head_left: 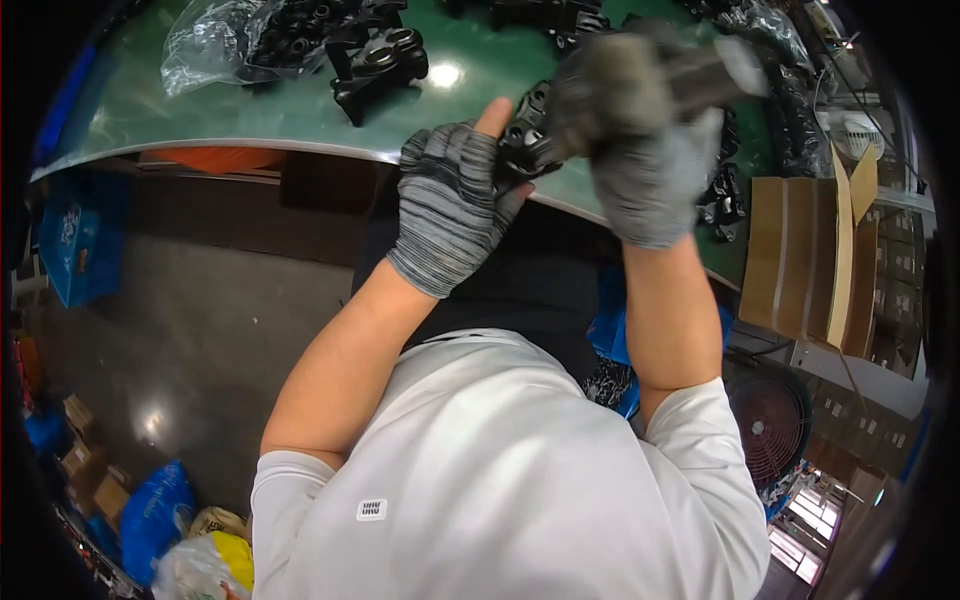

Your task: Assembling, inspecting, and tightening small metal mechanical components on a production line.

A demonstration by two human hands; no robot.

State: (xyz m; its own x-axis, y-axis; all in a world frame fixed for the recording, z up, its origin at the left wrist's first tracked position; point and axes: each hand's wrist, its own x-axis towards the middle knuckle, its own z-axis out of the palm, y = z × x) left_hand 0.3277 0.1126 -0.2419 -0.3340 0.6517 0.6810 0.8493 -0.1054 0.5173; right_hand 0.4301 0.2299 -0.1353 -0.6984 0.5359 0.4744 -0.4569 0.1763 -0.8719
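Observation:
My left hand (pixel 450 200), in a grey striped glove with bare fingertips, is closed around a black moulded part (pixel 525 130) at the near edge of the green table (pixel 290 105). Its thumb and fingers lie along the part's side. My right hand (pixel 645 150), gloved in grey too, is smeared by motion just right of the part. It grips a dark tool (pixel 705 78) with a thick cylindrical body and a paler end; blur hides its exact kind. More black parts (pixel 380 70) of a similar look lie farther back on the table.
A clear plastic bag (pixel 215 45) of black parts lies at the far left. Wrapped black pieces (pixel 800 120) line the right side, beside an open cardboard box (pixel 795 260). A floor fan (pixel 765 425) stands lower right, a blue crate (pixel 80 240) at left.

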